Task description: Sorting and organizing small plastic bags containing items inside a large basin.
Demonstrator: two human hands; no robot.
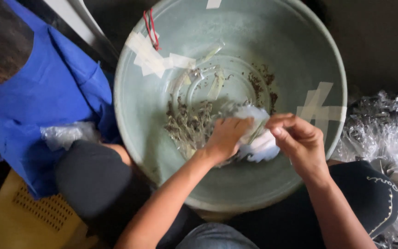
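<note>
A big pale green basin [148,120] with strips of tape on its wall sits between my knees. Dark dried leafy bits [187,124] lie scattered on its bottom. My left hand [226,136] and my right hand [300,140] are together over the basin's middle. Both grip a small clear plastic bag [256,138] with something white in it. My left hand holds the bag from the left side; my right hand pinches its upper right edge with thumb and fingers.
A blue cloth [38,97] lies at the left with a crumpled clear bag [65,134] on it. A pile of shiny clear plastic bags [388,133] lies at the right. A yellow perforated surface [33,216] shows at lower left. A red string [152,27] hangs on the basin's rim.
</note>
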